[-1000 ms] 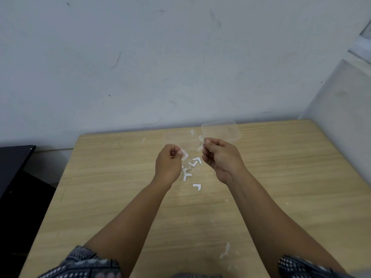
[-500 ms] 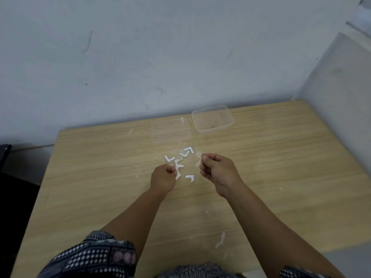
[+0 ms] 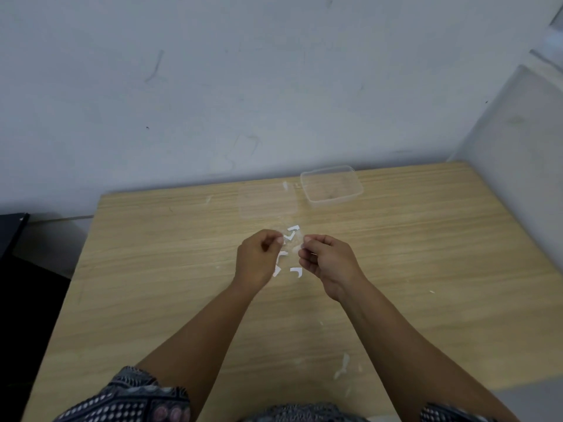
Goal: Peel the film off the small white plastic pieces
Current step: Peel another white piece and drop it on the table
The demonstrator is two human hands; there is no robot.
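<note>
Several small white pieces (image 3: pixel 294 229) lay on the wooden surface (image 3: pixel 426 254) between and just beyond both hands. Left hand (image 3: pixel 257 257) was curled, thumb and forefinger pinched together; what they held was too small to tell. Right hand (image 3: pixel 327 258) was curled too, pinching what looked like a bit of clear film (image 3: pixel 297 247). Clear tub (image 3: pixel 332 185) sat at the far edge with its lid (image 3: pixel 268 201) just left of it; the tub looked nearly empty. Film scraps (image 3: pixel 342 365) lay near the front edge. Judging by that, some pieces were done, several left.
</note>
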